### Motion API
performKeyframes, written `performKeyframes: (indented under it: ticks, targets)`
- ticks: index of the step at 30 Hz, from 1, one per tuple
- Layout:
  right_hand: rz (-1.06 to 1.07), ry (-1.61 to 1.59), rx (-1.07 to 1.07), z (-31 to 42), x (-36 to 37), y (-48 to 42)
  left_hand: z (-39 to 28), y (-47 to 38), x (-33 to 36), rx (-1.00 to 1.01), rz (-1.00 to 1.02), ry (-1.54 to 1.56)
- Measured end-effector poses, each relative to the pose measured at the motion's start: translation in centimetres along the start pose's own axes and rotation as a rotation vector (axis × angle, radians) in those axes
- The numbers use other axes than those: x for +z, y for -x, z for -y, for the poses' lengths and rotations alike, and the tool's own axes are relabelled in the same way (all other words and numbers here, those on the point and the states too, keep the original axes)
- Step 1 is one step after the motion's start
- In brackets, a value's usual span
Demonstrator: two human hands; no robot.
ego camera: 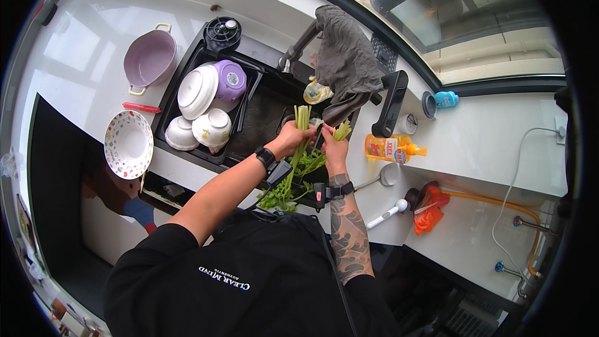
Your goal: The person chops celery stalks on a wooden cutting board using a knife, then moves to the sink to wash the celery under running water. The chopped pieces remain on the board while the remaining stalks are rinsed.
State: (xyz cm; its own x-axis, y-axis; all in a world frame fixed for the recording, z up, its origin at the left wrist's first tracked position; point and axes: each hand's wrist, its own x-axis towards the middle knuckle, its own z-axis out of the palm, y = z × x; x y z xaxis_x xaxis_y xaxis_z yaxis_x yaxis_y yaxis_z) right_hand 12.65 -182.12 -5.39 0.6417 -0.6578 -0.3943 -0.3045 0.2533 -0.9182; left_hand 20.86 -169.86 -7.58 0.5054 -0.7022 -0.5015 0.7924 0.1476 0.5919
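Over the black sink (266, 103), my left hand (286, 142) is closed around a bunch of pale green celery stalks (302, 114). Their cut ends point away from me, and leafy tops (281, 195) spread near the sink's front edge. Close on the right, my right hand (335, 149) grips a shorter celery bunch (343, 130), with its fingertips near the left hand's. Something small and pale shows between the hands, too unclear to name. A black faucet (299, 49) with a grey cloth (348, 56) draped over it rises beyond them.
White bowls (198, 91) and a purple bowl (230, 78) fill the sink's left side. A lilac pot (149, 58) and patterned bowl (128, 145) stand further left. Right are an orange dish-soap bottle (390, 147), a ladle (387, 175) and a white-handled brush (388, 213).
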Motion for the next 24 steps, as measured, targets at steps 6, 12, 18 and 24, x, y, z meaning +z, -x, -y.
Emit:
performKeyframes:
  ticks: [6, 12, 18, 24]
  targets:
    - [0.024, 0.057, -0.018, 0.6, 0.7, 0.2, 0.4, 0.3, -0.3, 0.004, 0.002, -0.004]
    - [0.032, 0.076, -0.056, 0.4, 1.5, -0.5, 0.3, 0.5, -0.5, -0.006, 0.030, -0.011]
    - [0.030, 0.027, 0.032, 0.3, 1.5, -0.6, -0.1, 0.8, -0.6, -0.030, 0.020, 0.026]
    - [0.079, 0.017, 0.013, 0.5, 1.8, 0.3, -0.2, 0.9, -0.8, -0.025, 0.034, 0.004]
